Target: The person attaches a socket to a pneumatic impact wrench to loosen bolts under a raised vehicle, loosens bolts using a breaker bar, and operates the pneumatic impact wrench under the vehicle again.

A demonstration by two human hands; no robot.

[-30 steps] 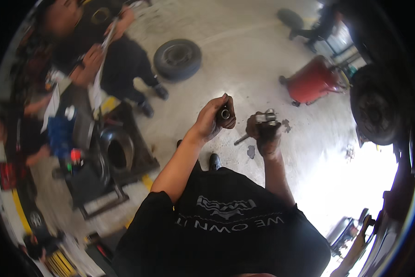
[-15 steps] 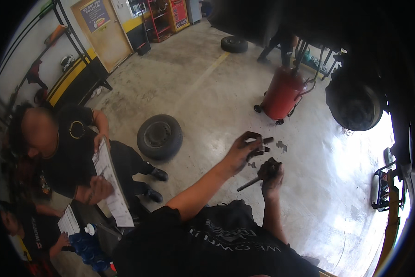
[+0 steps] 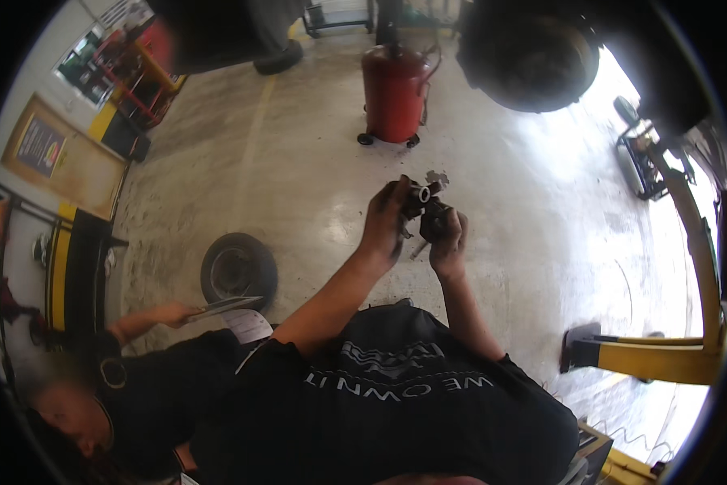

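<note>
Dark metal part with a pale ring-shaped end [image 3: 425, 194], on the near side of the red cylindrical wheeled drum [image 3: 394, 95], was clamped in the left hand [image 3: 387, 213]; the right hand [image 3: 449, 238] closed round a dark, rod-ended metal piece [image 3: 419, 250]; firm, steady support seemed advisable

Tubular metal fitting [image 3: 425, 195] and dark component [image 3: 435, 220] close together, slightly above and right of frame centre.
The fitting's pale, ring-shaped end faces the camera; the component, partly hidden, sits just below, and a slim rod [image 3: 419, 250] slants toward lower left beneath.
</note>
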